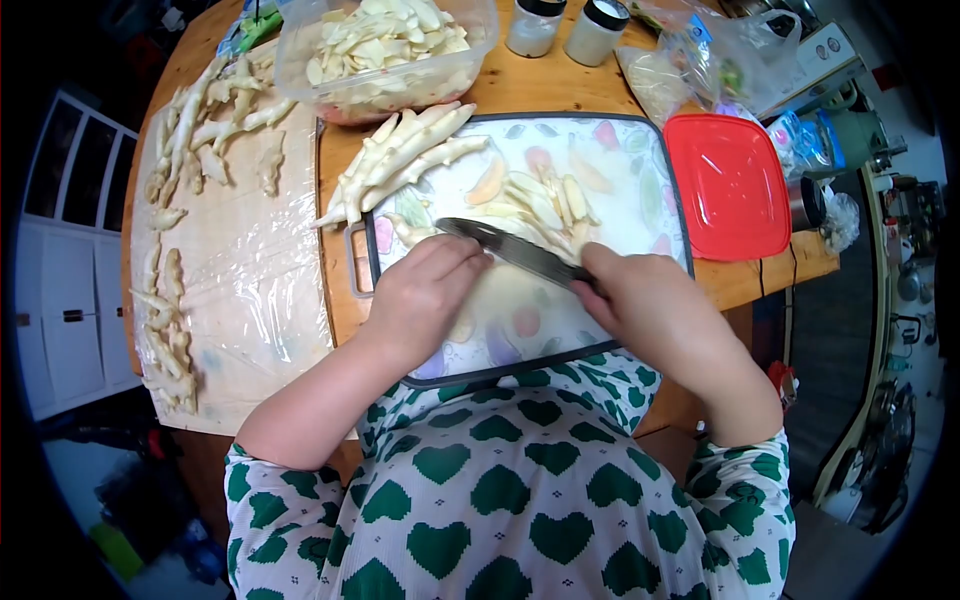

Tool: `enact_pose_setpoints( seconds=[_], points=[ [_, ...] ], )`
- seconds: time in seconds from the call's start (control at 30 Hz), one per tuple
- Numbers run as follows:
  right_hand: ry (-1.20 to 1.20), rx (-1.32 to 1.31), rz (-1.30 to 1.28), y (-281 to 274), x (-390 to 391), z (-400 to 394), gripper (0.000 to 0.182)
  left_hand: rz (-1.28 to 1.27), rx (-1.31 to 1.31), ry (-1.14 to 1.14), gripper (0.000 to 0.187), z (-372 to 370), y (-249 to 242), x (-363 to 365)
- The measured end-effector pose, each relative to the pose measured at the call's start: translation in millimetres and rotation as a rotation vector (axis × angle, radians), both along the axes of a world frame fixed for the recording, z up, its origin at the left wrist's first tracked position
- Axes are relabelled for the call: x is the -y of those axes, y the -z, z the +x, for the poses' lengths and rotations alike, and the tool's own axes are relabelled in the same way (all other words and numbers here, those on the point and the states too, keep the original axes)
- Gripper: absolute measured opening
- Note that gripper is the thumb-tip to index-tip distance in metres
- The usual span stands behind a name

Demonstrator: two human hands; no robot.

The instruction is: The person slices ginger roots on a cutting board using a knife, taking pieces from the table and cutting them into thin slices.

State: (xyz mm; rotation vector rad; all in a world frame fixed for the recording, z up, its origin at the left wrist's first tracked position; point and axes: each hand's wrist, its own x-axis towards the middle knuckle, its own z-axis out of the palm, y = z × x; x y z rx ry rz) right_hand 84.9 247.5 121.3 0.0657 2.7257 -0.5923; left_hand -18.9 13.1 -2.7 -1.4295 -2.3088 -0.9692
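Observation:
My right hand [640, 300] is closed around the handle of a knife [520, 256], whose dark blade points left over a patterned cutting board [600, 330]. My left hand [425, 290] has its fingers curled together by the blade's tip, on the board's left part; anything under them is hidden. Just beyond the blade lies a pile of pale slices [545, 205]. A small pale root piece [410, 232] shows near my left fingers. Long peeled, branching roots [405, 155] rest across the board's upper left corner.
Clear plastic with more roots [215, 120] covers the table's left side. Behind the board stand a tub of slices [390, 80] and two jars [597, 35]. A red lid [728, 185] lies at the right, below plastic bags [720, 60].

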Motion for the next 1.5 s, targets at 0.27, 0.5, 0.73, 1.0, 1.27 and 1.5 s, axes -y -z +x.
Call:
enact_pose_setpoints(
  seconds=[0.27, 0.5, 0.73, 1.0, 1.27, 1.5],
  points=[
    [0.045, -0.016, -0.020, 13, -5, 2, 0.023, -0.017, 0.027, -0.004, 0.026, -2, -6, 3],
    [0.195, 0.037, -0.057, -3, -15, 16, 0.023, 0.020, 0.037, 0.007, 0.024, -4, -6, 4],
    [0.094, -0.002, -0.025, -11, -3, 21, 0.022, 0.025, 0.024, 0.002, 0.022, -4, -5, 4],
    [0.015, 0.006, -0.008, 10, 8, 2, 0.021, 0.026, 0.020, -0.002, 0.024, -5, -2, 3],
    [0.093, 0.027, -0.011, 7, 7, 0, 0.024, 0.009, 0.047, -0.045, 0.025, -5, -6, 7],
    [0.206, 0.028, -0.073, -2, -3, 13, 0.024, 0.022, 0.094, -0.035, 0.024, -6, -4, 9]
  ],
)
